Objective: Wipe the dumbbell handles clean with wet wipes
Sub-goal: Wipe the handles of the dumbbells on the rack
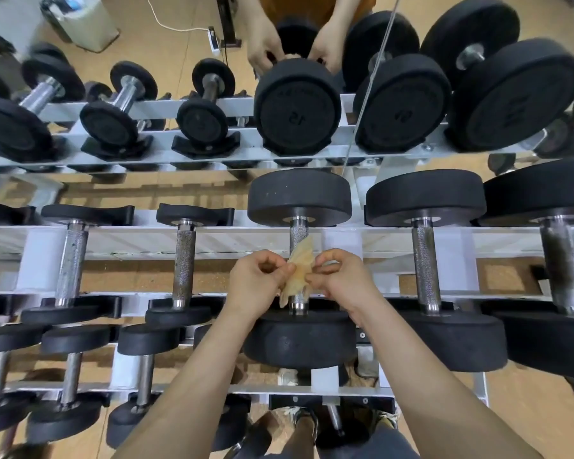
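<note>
Frame centre: left hand (257, 280) and right hand (342, 276) pinching limp, light tan wet wipe (300, 268) over knurled steel dumbbell handle (299, 230); likely rigid, best wrapped mid-shaft.

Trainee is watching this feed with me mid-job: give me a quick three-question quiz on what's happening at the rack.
1. True or false: the wipe lies on the floor.
2. The dumbbell handle behind the wipe is which one in its row? A leftmost; B third from left; C rightmost.
3. Fill in: the left grip and right grip both ___ the wipe.
Key: 1 false; 2 B; 3 pinch.
</note>
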Demonstrator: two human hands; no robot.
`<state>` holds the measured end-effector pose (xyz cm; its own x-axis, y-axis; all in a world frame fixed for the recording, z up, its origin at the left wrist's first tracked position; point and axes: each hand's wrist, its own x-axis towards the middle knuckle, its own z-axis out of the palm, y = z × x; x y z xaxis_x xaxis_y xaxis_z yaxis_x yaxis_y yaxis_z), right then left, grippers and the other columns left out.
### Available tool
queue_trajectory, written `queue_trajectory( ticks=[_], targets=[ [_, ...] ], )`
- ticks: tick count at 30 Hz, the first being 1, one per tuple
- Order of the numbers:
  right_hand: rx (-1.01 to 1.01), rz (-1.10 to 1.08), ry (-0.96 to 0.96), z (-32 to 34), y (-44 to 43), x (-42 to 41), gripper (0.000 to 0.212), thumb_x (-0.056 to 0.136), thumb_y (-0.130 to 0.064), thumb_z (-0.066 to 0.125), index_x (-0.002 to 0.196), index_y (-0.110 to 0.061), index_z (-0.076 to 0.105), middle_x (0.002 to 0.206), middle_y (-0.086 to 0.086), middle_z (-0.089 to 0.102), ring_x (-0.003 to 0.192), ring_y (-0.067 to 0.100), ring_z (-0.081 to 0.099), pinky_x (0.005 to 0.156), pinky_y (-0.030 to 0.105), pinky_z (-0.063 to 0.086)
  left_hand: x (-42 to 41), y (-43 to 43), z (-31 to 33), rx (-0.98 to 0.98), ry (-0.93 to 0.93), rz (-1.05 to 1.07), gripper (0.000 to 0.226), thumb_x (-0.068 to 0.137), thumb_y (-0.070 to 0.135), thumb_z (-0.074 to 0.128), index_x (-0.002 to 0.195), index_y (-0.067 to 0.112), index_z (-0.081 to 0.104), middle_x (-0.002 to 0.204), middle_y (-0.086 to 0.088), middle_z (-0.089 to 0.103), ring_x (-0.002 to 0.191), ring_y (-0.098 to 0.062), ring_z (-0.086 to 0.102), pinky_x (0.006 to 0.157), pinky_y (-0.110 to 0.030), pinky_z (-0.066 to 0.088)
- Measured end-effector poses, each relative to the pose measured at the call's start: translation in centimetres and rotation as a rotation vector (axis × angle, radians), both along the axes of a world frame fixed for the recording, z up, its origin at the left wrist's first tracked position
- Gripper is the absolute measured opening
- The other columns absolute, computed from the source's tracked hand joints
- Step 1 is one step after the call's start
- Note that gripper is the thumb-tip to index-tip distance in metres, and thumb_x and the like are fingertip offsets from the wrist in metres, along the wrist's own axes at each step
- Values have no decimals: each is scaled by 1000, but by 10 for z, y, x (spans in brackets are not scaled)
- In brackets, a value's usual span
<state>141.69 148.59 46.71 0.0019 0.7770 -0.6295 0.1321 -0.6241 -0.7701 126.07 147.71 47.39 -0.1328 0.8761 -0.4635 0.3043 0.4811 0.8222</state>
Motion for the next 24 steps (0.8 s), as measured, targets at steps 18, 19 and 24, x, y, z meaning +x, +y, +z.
queue_trajectory(
  ticks=[18,19,24],
  targets=[
    [34,320,-459,-1,6,-36,25,91,-34,59,74,-15,56,76,3,60,77,24,59,67,30,44,-4,2,-18,92,211,-27,25,79,17,75,78,27,52,75,8,66,71,-17,65,69,-33,53],
    [57,268,-468,-3,11,-37,27,92,-33,58,71,-15,55,73,3,59,75,25,58,65,29,43,-2,4,-17,108,242,-51,23,81,16,74,77,27,54,75,10,66,71,-13,65,68,-27,51],
    [261,5,-551,8,46,-49,33,100,-26,44,85,-4,62,90,17,66,86,37,57,67,32,39,11,40,-10,156,219,42,19,88,10,65,76,24,70,75,13,69,73,-7,65,71,-22,51]
  ],
)
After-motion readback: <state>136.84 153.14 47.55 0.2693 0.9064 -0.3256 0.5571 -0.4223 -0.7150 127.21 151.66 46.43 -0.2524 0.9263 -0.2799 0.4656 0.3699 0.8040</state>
